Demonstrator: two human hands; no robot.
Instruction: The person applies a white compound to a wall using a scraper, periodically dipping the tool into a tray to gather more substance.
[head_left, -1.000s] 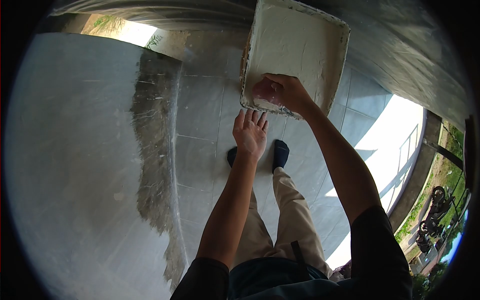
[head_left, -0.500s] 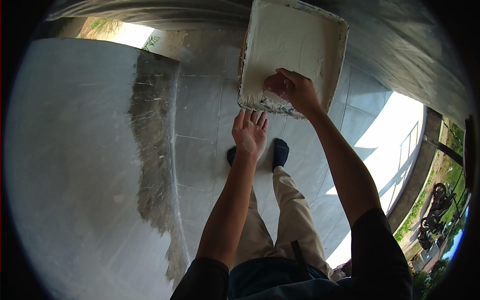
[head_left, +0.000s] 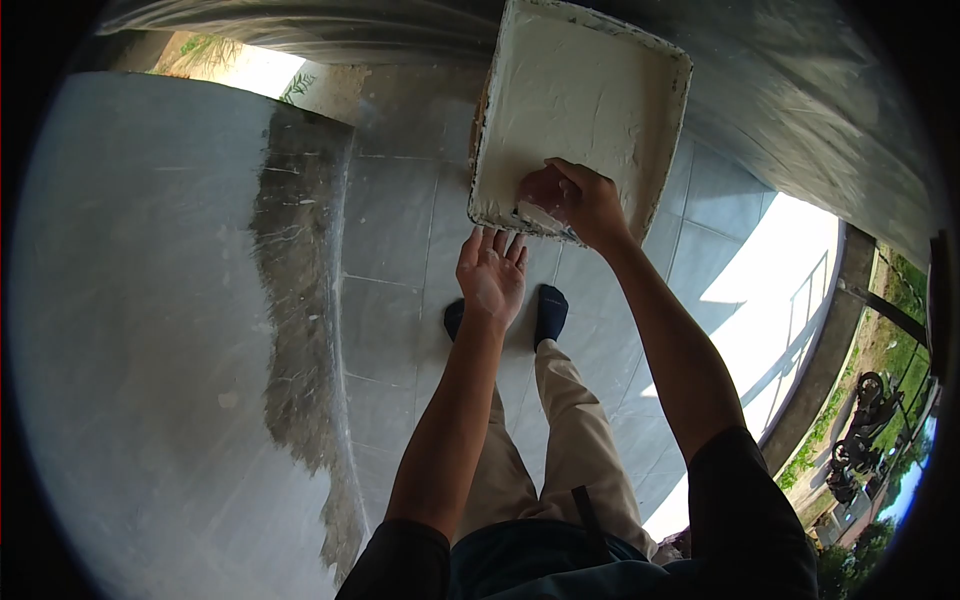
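A rectangular tray [head_left: 655, 185] with a crusted, splattered rim holds a thick layer of white putty [head_left: 575, 85]. My right hand [head_left: 596, 207] is closed round a reddish-brown scraper [head_left: 545, 190], low over the tray's near end. White putty coats the scraper's lower edge. My left hand [head_left: 490, 275] is turned palm up with its fingers stretched out, fingertips right at the tray's near rim. A white smear lies across its palm, and it holds nothing.
To the left rises a wall [head_left: 150, 330], pale-coated apart from a dark rough strip [head_left: 295, 300] along its lower part. Grey tiles [head_left: 385, 310] cover the floor under my feet. Translucent plastic sheeting [head_left: 800, 110] hangs at upper right. Motorcycles [head_left: 860, 430] stand outside.
My right hand and the scraper have moved down and slightly left, toward the tray's near rim. My left hand stays palm up by the rim. The whole view has shifted slightly.
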